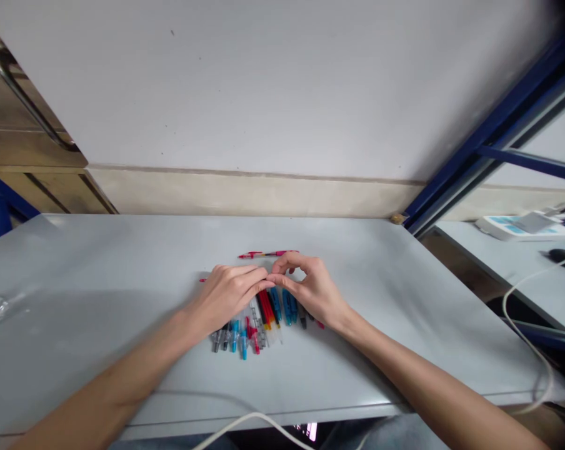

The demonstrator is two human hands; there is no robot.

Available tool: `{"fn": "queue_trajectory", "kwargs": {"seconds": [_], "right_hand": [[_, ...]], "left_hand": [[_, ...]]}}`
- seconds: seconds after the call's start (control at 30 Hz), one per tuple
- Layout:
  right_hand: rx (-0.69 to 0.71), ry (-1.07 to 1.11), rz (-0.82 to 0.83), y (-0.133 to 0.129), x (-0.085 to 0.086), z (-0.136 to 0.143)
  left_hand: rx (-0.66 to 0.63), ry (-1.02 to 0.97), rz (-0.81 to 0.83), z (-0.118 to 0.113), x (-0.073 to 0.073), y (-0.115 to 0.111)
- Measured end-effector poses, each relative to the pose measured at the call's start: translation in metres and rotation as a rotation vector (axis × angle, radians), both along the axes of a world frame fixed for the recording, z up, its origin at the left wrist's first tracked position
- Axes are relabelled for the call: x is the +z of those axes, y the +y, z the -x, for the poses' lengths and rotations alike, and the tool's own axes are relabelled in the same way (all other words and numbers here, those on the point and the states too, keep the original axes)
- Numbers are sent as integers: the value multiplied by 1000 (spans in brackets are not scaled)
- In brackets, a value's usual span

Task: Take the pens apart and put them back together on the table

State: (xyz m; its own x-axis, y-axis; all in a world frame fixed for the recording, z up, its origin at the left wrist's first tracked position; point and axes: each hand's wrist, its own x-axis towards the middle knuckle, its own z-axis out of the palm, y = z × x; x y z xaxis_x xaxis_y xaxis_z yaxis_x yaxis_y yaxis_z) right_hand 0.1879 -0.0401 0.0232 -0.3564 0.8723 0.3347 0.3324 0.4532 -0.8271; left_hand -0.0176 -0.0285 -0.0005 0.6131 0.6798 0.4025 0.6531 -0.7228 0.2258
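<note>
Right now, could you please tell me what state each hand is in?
Left hand: fingers bent; whether it holds anything cannot be told.
Right hand: curled, thumb tip at the left hand's fingertips; any hold cannot be told.

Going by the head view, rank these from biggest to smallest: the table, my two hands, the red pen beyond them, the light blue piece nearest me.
1. Table
2. Left hand and right hand: too alike to rank
3. Red pen
4. Light blue piece

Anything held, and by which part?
Cannot be told: bare left hand and bare right hand meet, hiding any grip; a small red tip shows beside the left hand.
</note>
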Motion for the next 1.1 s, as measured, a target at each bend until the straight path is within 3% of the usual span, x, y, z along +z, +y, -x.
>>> {"fn": "queue_trajectory", "kwargs": {"seconds": [0.17, 0.3, 0.37, 0.5, 0.63, 0.77, 0.97, 1.1], "right_hand": [[41, -138, 53, -9, 6, -46], [169, -302, 191, -28, -1, -92], [146, -332, 201, -34, -5, -102], [76, -314, 115, -28, -6, -94], [14, -382, -23, -18, 5, -80], [-113, -417, -102, -40, 11, -80], [251, -620, -78, -73, 2, -95], [277, -582, -52, -57, 13, -95]], "left_hand": [[42, -15, 15, 2, -5, 3], [72, -21, 40, 1, -5, 5], [50, -25, 44, 0, -5, 5], [15, -37, 35, -1, -5, 5], [44, -34, 34, 2, -6, 6], [61, -28, 28, 5, -7, 8], [78, -25, 59, 4, -8, 12], [75, -50, 88, 5, -7, 12]]}}
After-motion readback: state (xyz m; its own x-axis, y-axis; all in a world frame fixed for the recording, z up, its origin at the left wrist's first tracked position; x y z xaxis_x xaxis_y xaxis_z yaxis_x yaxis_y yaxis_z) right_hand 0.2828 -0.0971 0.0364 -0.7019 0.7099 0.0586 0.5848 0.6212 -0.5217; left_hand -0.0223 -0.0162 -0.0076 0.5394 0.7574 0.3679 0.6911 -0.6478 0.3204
